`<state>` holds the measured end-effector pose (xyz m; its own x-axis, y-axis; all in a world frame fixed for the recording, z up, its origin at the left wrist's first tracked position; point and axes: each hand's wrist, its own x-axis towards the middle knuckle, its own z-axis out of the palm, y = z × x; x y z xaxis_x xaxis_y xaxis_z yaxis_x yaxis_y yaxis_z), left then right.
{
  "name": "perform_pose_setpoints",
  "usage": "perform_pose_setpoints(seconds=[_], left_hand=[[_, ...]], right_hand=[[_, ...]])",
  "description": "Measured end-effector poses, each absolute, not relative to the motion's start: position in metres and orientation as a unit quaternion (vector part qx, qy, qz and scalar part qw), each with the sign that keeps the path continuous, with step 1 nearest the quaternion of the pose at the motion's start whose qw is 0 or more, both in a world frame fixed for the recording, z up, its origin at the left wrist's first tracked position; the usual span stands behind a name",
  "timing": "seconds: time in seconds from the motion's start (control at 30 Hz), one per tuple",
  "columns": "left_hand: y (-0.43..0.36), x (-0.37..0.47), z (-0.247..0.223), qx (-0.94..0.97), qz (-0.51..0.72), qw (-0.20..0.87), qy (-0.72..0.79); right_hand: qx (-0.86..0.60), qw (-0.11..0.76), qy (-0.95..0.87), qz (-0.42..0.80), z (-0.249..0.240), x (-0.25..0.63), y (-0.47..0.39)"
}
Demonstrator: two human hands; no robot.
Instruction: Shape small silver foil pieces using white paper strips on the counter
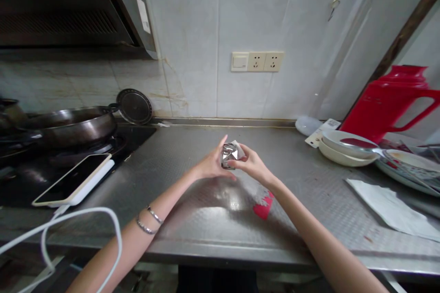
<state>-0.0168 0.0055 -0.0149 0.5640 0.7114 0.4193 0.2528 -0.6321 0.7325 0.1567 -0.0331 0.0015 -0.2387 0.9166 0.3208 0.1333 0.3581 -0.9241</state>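
A small block wrapped in shiny silver foil (229, 154) is between my hands, just above the middle of the steel counter (192, 146). My left hand (213, 162) cups its left side, thumb at the top and fingers lower down. From the right, my right hand (252, 162) grips the foil with thumb and fingers. A pale paper-like flap (238, 147) sticks up at the back of the block. What the foil covers is hidden. A jagged red patch (263, 208) shows on the counter below my right wrist.
Left, a phone (74, 181) with a white cable (82, 210) rests on the black stove (27, 181) beside a steel pan (74, 126). Right are stacked bowls (347, 151), a red thermos jug (387, 103) and white paper (392, 206). A socket panel (257, 62) is on the wall.
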Motion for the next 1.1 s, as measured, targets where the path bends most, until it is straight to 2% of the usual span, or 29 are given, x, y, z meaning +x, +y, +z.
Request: perform_pose_setpoints(seconds=[0.3,0.37,0.43,0.53,0.6,0.8,1.1], left_hand=[[-0.004,-0.005,-0.028,0.816,0.38,0.235,0.367],[-0.007,-0.003,-0.029,0.813,0.386,0.223,0.374],[-0.009,-0.001,-0.029,0.81,0.387,0.219,0.382],[-0.01,0.001,-0.031,0.807,0.381,0.211,0.399],[-0.011,0.002,-0.032,0.809,0.376,0.205,0.402],[-0.015,0.007,-0.033,0.806,0.383,0.199,0.406],[-0.011,0.01,-0.034,0.749,0.444,0.245,0.426]], right_hand=[[-0.418,0.452,-0.603,0.507,0.001,0.165,-0.029],[-0.461,0.461,-0.608,0.454,-0.001,0.169,-0.024],[-0.495,0.483,-0.638,0.338,-0.004,0.172,-0.019],[-0.497,0.523,-0.673,0.165,-0.007,0.171,-0.018],[-0.483,0.544,-0.677,0.11,-0.007,0.168,-0.022],[-0.409,0.533,-0.732,0.11,-0.009,0.159,-0.031],[-0.348,0.52,-0.776,0.078,-0.01,0.162,-0.031]])
